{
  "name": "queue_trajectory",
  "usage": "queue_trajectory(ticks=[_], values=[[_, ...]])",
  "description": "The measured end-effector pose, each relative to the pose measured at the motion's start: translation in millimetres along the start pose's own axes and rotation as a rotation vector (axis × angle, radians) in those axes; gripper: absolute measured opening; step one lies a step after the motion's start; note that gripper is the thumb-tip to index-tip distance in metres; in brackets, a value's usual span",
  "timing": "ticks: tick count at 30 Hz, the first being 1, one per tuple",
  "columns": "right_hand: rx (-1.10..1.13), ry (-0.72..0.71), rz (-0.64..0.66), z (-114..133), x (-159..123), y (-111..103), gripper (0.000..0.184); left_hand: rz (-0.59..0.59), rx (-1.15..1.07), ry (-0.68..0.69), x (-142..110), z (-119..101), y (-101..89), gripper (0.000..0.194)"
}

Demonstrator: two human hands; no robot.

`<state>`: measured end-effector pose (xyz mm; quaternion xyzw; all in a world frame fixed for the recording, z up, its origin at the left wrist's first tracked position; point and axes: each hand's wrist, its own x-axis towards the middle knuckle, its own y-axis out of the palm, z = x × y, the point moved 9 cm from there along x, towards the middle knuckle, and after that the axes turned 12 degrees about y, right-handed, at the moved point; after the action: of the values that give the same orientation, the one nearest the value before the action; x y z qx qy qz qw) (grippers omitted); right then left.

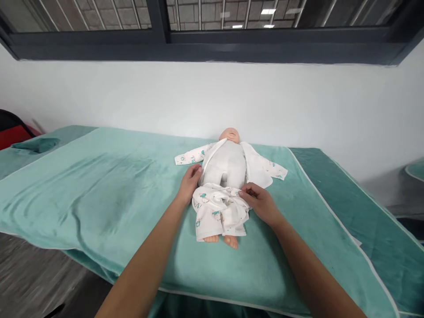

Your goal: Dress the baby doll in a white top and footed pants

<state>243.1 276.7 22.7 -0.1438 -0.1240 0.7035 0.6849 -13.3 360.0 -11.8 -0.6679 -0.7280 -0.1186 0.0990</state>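
A baby doll [228,163] in a white body lies on its back, head toward the wall, feet toward me. Its white printed jacket [261,164] is spread wide, both arms still in the sleeves. White printed pants [212,207] sit bunched around its thighs, bare feet showing below the cuffs. My right hand [260,201] pinches the pants' waistband at the doll's hip on the right. Beside the doll's left-hand side in the picture, my left hand [190,181] rests near the jacket's edge, fingers fairly straight; their far side is hidden.
A light green cover [109,185] spreads under the doll, over a darker green one [357,198] at the right. Behind are a white wall [149,95] and a dark window frame [205,46]. A red and black item [15,132] is at far left.
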Motion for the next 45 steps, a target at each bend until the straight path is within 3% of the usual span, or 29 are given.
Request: queue_trajectory(ticks=[5,9,12,17,21,25,29,32,35,40,45], values=[[-0.048,-0.072,-0.162,18.7,24.2,-9.9,0.021,0.065,0.065,-0.014,34.2,11.0,16.7,0.050],[0.088,-0.057,-0.269,9.0,30.5,-7.7,0.021,0.081,-0.023,-0.061,38.0,19.3,20.5,0.041],[0.142,-0.032,-0.250,-0.4,28.7,-2.8,0.024,-0.066,-0.055,-0.033,34.5,17.6,3.5,0.030],[0.191,0.014,-0.221,-9.9,29.4,-5.9,0.027,-0.463,0.152,0.128,15.1,1.5,-51.2,0.019],[0.169,0.048,-0.256,-15.1,31.0,-10.6,0.033,-0.543,0.280,0.123,2.8,-4.0,-65.8,0.017],[0.078,0.074,-0.313,-18.2,28.9,-14.9,0.035,-0.404,0.385,0.265,0.7,-27.2,-46.1,0.012],[-0.043,0.056,-0.307,-18.8,28.7,-14.4,0.035,-0.155,0.587,0.456,-4.3,-49.0,-14.5,0.008],[-0.217,-0.040,-0.347,-12.5,28.4,-16.5,0.022,0.086,0.637,0.470,-5.3,-43.6,6.1,0.012],[-0.484,-0.121,-0.345,-6.3,29.2,-11.5,0.018,0.224,0.850,0.393,-4.2,-31.3,14.0,0.017],[-0.729,0.024,-0.443,-13.2,28.4,-19.1,0.033,0.265,1.098,0.251,-3.1,-21.2,11.2,0.020],[-0.645,0.145,-0.478,-25.1,25.9,-31.0,0.035,0.214,1.099,0.240,-3.1,-19.3,6.7,0.025]])
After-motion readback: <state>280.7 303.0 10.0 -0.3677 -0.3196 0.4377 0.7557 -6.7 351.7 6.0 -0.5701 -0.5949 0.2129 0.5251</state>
